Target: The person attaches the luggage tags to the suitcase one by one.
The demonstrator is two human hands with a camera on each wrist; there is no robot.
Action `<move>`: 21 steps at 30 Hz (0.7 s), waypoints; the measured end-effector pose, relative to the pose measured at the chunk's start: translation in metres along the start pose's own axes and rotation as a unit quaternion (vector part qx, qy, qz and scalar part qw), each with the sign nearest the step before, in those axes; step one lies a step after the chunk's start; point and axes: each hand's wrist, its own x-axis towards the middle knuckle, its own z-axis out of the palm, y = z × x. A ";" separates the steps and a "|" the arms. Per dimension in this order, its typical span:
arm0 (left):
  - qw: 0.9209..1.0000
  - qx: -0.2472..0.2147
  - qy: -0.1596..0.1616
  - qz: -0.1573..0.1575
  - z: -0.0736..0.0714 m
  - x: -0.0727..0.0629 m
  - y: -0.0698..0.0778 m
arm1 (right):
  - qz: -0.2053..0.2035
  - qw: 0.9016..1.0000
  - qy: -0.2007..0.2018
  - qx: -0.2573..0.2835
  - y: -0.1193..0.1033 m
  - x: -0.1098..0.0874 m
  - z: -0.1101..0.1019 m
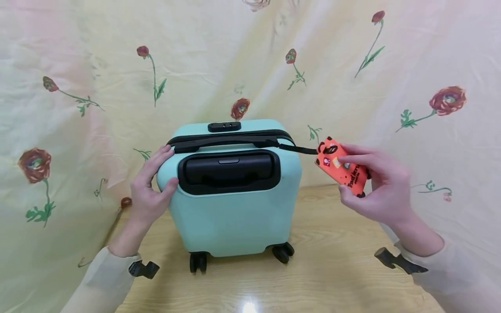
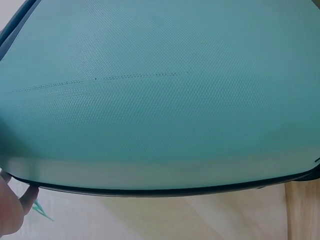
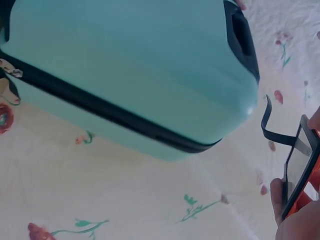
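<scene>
A mint-green suitcase [image 1: 235,224] stands upright on its black wheels in the head view. Its black top handle [image 1: 227,140] runs below a combination lock [image 1: 224,127]. My left hand [image 1: 150,187] rests on the upper left corner, thumb on the front, fingers over the edge. Beside the right side, my right hand [image 1: 381,182] pinches an orange, suitcase-shaped luggage tag [image 1: 344,167] between thumb and fingers. Its black strap [image 1: 299,149] points toward the handle's right end. In the right wrist view the strap [image 3: 277,137] curls to a loose end, apart from the suitcase.
A recessed black pull-handle housing [image 1: 228,171] is set into the suitcase's front. Wood-patterned flooring [image 1: 328,234] lies beneath. Pale cloth with printed flowers [image 1: 203,56] hangs behind and on both sides. A black zipper line [image 3: 105,107] circles the suitcase.
</scene>
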 end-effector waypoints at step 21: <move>1.000 -0.001 0.014 0.000 0.003 -0.002 0.000 | -0.052 0.961 -0.122 -0.244 -0.028 0.047 0.031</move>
